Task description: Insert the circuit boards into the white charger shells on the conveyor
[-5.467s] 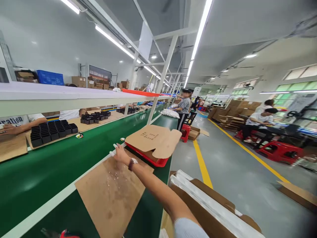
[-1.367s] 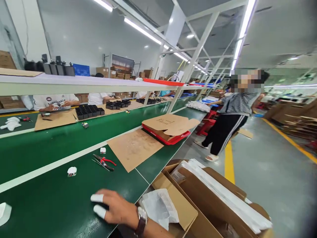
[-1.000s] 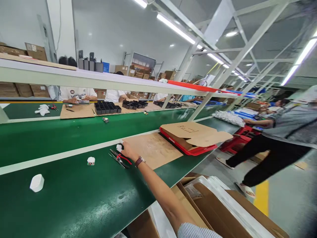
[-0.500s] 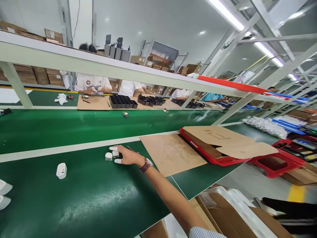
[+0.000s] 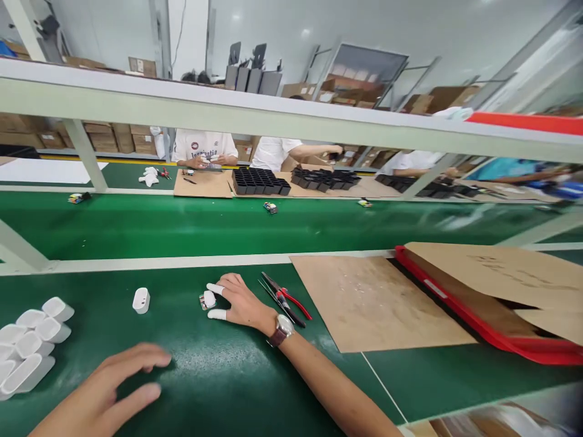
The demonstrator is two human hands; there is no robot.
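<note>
My right hand [image 5: 241, 304], with white finger covers on thumb and forefinger, reaches over the green table. Its thumb and forefinger are apart, and just at their tips lies a small circuit board with a white domed part [image 5: 209, 299]. Nothing shows clamped between the fingers. My left hand [image 5: 112, 385] hovers at the lower left, slightly blurred, fingers spread and holding nothing. Beyond it stands a white charger housing [image 5: 141, 300] with small slots. Red-and-black pliers [image 5: 286, 297] and metal tweezers [image 5: 274, 296] lie to the right of my right hand.
Several white open housings [image 5: 34, 343] are grouped at the left. A cardboard sheet [image 5: 378, 303] and a red tray [image 5: 437, 303] with cardboard lie at the right. Behind a pale rail, a green conveyor [image 5: 218, 230] carries circuit boards. Co-workers sit beyond, under a shelf [image 5: 273, 115].
The view has swung right. My left hand has come into view. My right hand's fingers have moved off the nearest board, and the pliers beside it are now fully visible.
</note>
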